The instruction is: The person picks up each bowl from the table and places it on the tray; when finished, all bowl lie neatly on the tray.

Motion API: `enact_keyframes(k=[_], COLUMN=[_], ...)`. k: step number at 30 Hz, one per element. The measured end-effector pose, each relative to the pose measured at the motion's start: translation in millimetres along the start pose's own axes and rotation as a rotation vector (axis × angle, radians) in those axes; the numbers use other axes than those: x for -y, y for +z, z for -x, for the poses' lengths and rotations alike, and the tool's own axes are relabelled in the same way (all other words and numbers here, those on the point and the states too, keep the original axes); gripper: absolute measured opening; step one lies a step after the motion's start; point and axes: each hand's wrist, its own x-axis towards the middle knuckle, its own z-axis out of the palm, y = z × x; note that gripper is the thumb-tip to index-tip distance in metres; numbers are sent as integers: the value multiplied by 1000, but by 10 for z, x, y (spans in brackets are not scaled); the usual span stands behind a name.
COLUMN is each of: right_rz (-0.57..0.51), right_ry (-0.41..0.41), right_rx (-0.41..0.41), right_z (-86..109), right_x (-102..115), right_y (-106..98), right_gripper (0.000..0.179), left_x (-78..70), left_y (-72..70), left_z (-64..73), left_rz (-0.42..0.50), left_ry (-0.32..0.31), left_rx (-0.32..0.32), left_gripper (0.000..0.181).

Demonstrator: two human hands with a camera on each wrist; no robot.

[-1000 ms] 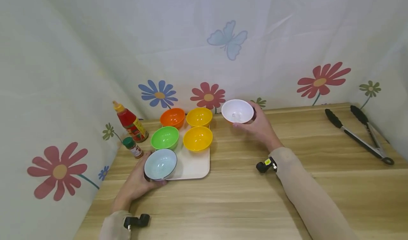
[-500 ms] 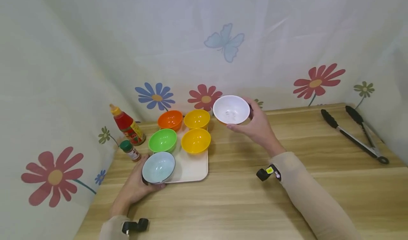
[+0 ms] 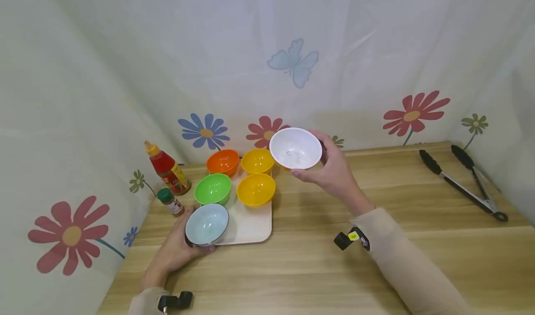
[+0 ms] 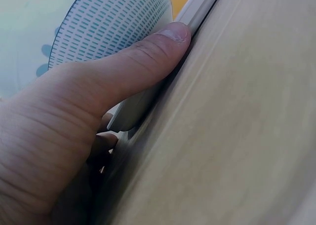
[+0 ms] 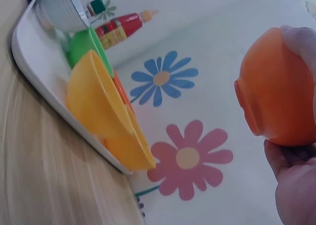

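My right hand [image 3: 336, 178] grips a bowl [image 3: 296, 148], white inside and orange outside, raised above the table to the right of the tray. Its thumb and fingers span the bowl's side in the right wrist view. My left hand [image 3: 175, 252] holds the near left corner of the white tray [image 3: 256, 224], thumb along the rim; its other fingers are partly hidden. Beside that hand, on the tray, stands a pale blue bowl [image 3: 207, 225] with a dashed outer pattern. Behind it on the tray are a green bowl [image 3: 213, 189], an orange bowl [image 3: 223, 162] and two yellow bowls [image 3: 256, 190].
A red sauce bottle [image 3: 169, 172] and a small green-capped seasoning jar [image 3: 171, 202] stand left of the tray. Black-tipped tongs [image 3: 466, 185] lie spread at the far right of the wooden table [image 3: 292, 278]. A flowered curtain [image 3: 359, 82] hangs behind.
My right hand has carried the orange-and-white bowl leftward, nearer to the yellow bowls. The left hand stays at the tray's corner. The head view has shifted slightly.
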Motion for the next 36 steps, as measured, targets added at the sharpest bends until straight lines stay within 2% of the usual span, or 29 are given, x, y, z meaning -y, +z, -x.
enact_keyframes(k=[5, 12, 24, 30, 36], right_rz=[-36, -51, -45, 21, 27], right_ry=[-26, 27, 90, 154, 194], right_rx=[79, 201, 294, 364, 373], right_z=[119, 337, 634, 756, 834], right_x=[57, -11, -219, -280, -344], right_y=[145, 369, 777, 910, 1001], right_gripper=[101, 100, 107, 106, 103], left_x=[-1, 18, 25, 22, 34], left_y=[0, 0, -2, 0, 15], left_z=[15, -6, 10, 18, 16], left_rz=[-9, 3, 5, 6, 13], left_ry=[-5, 1, -5, -9, -11], left_rx=[4, -5, 6, 12, 9], left_gripper=[144, 144, 142, 142, 142])
